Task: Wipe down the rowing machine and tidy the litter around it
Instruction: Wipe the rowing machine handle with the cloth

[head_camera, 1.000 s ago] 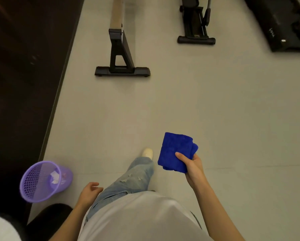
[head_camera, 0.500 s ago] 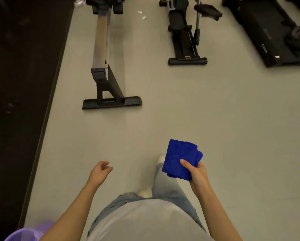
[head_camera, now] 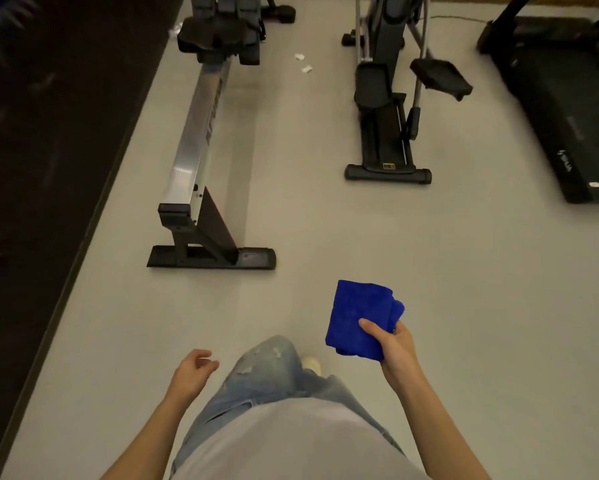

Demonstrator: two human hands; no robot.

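Observation:
The rowing machine (head_camera: 201,133) stretches away from me at the left, a silver rail with a black seat at its far end and a black foot stand at the near end. My right hand (head_camera: 393,348) grips a folded blue cloth (head_camera: 357,317), held in front of my waist, right of the stand. My left hand (head_camera: 192,370) hangs beside my thigh with loosely curled fingers and holds nothing. Two small white scraps of litter (head_camera: 303,62) lie on the grey floor right of the seat, and another pale scrap (head_camera: 175,29) lies left of the seat.
A black elliptical trainer (head_camera: 386,116) stands to the right of the rower, and a black treadmill (head_camera: 568,109) at the far right. A dark floor strip (head_camera: 48,150) runs along the left. Open grey floor lies between me and the machines.
The view has advanced toward the rower, so its seat and the litter have come into sight. The purple bin has dropped out of view behind me. My right hand still holds the cloth.

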